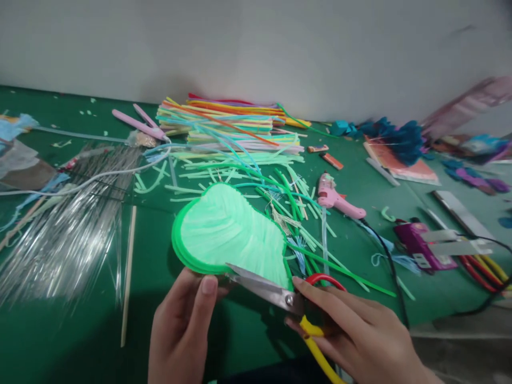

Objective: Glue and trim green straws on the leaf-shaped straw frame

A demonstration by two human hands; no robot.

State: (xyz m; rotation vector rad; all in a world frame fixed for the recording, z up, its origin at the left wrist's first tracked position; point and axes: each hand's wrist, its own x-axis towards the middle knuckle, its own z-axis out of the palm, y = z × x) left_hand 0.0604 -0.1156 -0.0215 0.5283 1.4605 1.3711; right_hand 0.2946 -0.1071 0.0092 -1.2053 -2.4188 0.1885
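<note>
A light green, rounded petal-like piece with a brighter green edge (pixel 232 229) is pinched at its lower left rim by my left hand (pixel 182 325). My right hand (pixel 356 330) grips scissors (pixel 266 288) with one red and one yellow handle. Their metal blades lie along the near edge of the green piece, tips pointing left toward my left thumb. My right index finger rests close to the pivot, and the other fingers are partly hidden around the handles. Whether the blades are cutting into the edge I cannot tell.
Beyond the piece lie bundled coloured pipe cleaners (pixel 228 125) and loose green offcuts. A pink glue gun (pixel 338 197) with a black cord lies to the right, near a purple device (pixel 424 245). On the left are clear plastic strips (pixel 84 218), a wooden stick (pixel 128 277) and a pink straightener (pixel 140 125).
</note>
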